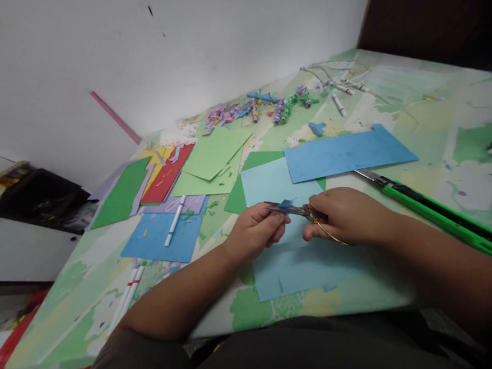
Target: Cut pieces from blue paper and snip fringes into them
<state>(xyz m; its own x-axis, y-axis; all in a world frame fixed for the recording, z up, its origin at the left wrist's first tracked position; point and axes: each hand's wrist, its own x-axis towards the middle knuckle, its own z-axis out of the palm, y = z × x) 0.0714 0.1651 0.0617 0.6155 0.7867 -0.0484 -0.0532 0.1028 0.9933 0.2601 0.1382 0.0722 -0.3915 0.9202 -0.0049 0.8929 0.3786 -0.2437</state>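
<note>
My right hand (340, 214) grips a pair of scissors (298, 210) by its gold-coloured handles, blades pointing left. Between the fingertips of my left hand (260, 227) is a small piece of blue paper (287, 203) with jagged, fringed edges. The scissor blades lie across that piece, close to my left fingers. Both hands are above a light blue sheet (295, 266). Behind them, a darker blue sheet (349, 153) with a notched edge overlaps the light blue one. A small blue paper piece (316, 128) rests beyond it.
A large green utility knife (446, 218) lies right of my hands, its tip by the blue sheet. Coloured sheets, including light green paper (218, 151) and red paper (171, 173), spread leftward. Paper scraps (225, 115), rolled pieces and white markers (175, 220) dot the patterned tablecloth.
</note>
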